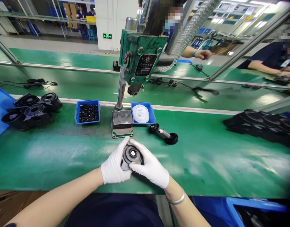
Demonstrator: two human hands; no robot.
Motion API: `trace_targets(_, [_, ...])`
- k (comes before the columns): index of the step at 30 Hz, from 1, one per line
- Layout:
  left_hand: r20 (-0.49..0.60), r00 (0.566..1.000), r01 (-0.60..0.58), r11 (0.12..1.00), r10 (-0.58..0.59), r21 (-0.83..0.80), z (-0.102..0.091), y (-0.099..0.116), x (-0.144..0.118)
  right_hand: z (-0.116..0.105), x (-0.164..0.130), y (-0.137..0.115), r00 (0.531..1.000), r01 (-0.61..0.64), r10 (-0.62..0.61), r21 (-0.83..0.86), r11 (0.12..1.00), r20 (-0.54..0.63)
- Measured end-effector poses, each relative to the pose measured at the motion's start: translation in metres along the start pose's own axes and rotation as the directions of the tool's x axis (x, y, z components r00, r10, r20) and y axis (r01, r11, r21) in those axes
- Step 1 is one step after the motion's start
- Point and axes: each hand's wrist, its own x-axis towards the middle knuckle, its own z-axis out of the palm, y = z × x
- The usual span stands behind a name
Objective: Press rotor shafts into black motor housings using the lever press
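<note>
A round dark-grey housing (127,160) with stepped rings and a small white piece at its centre is held just above the green bench. My left hand (115,165), in a white glove, is closed round its left side. On the other side my right hand (150,167), gloved too, grips it, with the thumb across the near rim. Directly beyond my hands stands the metal block (122,118) of the green press (145,58), whose ram hangs over it. A metal rod tool with black round ends (164,133) lies to the right of the block.
Blue bins of small black rings (87,112) and white rings (143,113) flank the press post. Black housings (32,110) are piled at left; a row of black parts (260,126) lies at right. Co-workers sit beyond the metal rail (88,67). A blue crate (253,209) stands below the bench edge.
</note>
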Motion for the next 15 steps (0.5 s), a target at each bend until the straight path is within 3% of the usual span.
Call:
trace_targets(2, [0.013, 0.988, 0.154, 0.981, -0.154, -0.121, -0.007, 0.009, 0.003, -0.002, -0.004, -0.003, 0.999, -0.003, 0.009, 0.117, 0.993, -0.053])
trace_targets(5, [0.080, 0.935, 0.349, 0.861, -0.344, -0.370, -0.013, 0.019, 0.005, -0.002, -0.012, -0.009, 0.990, 0.003, 0.035, 0.272, 0.962, -0.135])
trace_targets(10, [0.104, 0.890, 0.426, 0.726, -0.444, -0.539, -0.012, 0.025, 0.009, 0.003, -0.020, -0.012, 0.985, -0.049, 0.093, 0.286, 0.957, -0.142])
trace_targets(13, [0.108, 0.889, 0.440, 0.763, -0.445, -0.473, -0.009, 0.025, 0.013, 0.005, -0.019, -0.010, 0.978, -0.055, 0.113, 0.300, 0.952, -0.178])
trace_targets(15, [0.049, 0.935, 0.352, 0.893, -0.352, -0.280, -0.008, 0.021, 0.014, 0.007, -0.016, -0.008, 0.971, -0.052, 0.119, 0.304, 0.951, -0.207])
